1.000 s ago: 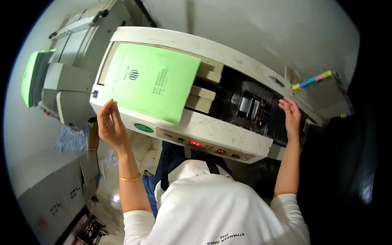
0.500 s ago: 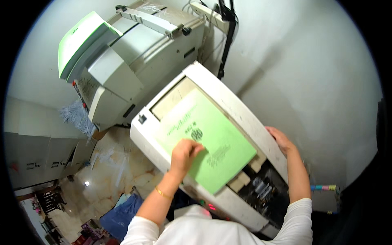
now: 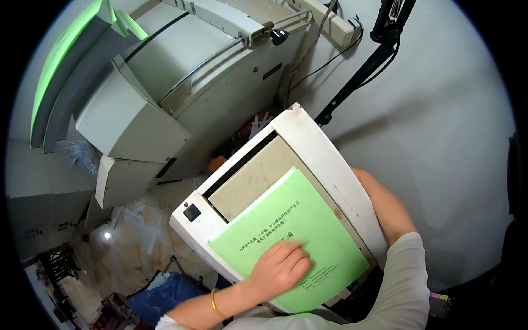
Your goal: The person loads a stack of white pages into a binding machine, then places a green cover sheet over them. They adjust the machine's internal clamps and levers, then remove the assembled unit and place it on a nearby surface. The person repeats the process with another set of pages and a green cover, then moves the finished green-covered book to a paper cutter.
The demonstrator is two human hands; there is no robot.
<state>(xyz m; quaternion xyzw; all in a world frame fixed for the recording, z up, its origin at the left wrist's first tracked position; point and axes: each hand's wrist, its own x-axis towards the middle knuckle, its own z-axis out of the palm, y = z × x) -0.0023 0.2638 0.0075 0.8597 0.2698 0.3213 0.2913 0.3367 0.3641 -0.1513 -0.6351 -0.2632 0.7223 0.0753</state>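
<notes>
A green-covered booklet (image 3: 330, 236) with dark print lies on the beige plate (image 3: 250, 184) of a white boxy machine (image 3: 324, 148). White page edges show along its upper left side. My left hand (image 3: 281, 267) is on the cover near its middle, fingers curled in and knuckles up; the fingertips are slightly blurred and I see nothing held. A gold bangle (image 3: 216, 304) circles that wrist. My right forearm (image 3: 390, 214) reaches along the machine's right side. The right hand itself is hidden behind that side, so its grip cannot be seen.
A larger grey machine (image 3: 220, 99) stands at the upper left, with green-topped sheets (image 3: 63, 60) over its left end. A black jointed arm (image 3: 363, 71) hangs by the wall near a power strip (image 3: 335, 27). A dark blue bag (image 3: 170, 297) and paper scraps (image 3: 140, 217) lie on the floor.
The view has shifted closer. The booklet sits lower on the plate, exposing more beige surface above it. My left hand has moved down the cover; my right hand has gone out of sight behind the machine.
</notes>
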